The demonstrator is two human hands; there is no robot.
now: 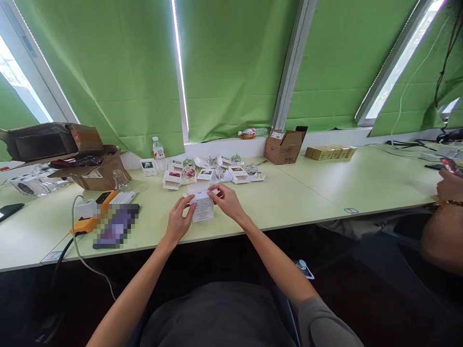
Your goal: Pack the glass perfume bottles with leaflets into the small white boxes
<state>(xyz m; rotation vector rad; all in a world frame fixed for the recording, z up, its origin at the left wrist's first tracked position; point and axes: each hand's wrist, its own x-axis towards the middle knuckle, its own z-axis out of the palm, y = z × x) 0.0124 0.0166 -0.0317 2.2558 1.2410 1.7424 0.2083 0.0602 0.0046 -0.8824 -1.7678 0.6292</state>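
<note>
A small white box (203,210) with printed text on its near side stands by the table's front edge, its top flap raised. My left hand (178,219) grips the box's left side between thumb and fingers. At the top right corner, my right hand (228,201) pinches the flap. Just behind lie several opened white boxes with picture labels, such as one with a red picture (173,179). Round glass ornaments rest among them, including a red one (188,172) and a clear one (251,168).
A pixelated phone (117,226), an orange power strip (84,225) and cables lie left. Behind are cardboard boxes (94,177), a water bottle (158,152), a brown carton (284,147) and small yellow boxes (330,152). Another person's hand (450,184) holds a phone at far right.
</note>
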